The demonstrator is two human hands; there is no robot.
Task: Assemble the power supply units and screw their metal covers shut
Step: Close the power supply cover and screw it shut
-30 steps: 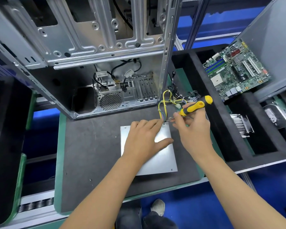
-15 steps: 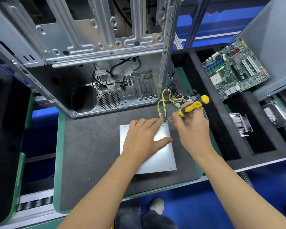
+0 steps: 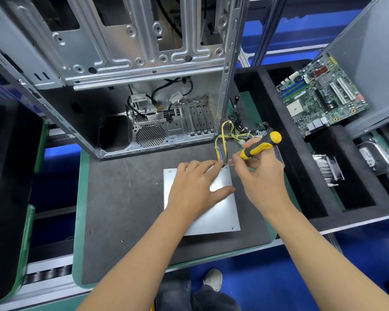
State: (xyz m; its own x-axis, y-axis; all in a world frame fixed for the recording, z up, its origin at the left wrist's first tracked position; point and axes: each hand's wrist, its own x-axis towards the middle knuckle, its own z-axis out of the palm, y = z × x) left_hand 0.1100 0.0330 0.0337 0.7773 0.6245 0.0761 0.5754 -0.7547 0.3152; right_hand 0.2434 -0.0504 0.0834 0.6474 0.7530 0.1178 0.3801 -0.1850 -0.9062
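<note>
Left hand (image 3: 194, 187) flat on metal cover (image 3: 213, 212); right hand (image 3: 262, 176) grips screwdriver (image 3: 259, 145).

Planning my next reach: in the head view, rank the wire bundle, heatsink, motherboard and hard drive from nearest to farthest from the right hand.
From the right hand:
1. Wire bundle, just beyond the fingers.
2. Heatsink, in the foam slot to the right.
3. Hard drive and motherboard, both far right; too close to call.
</note>
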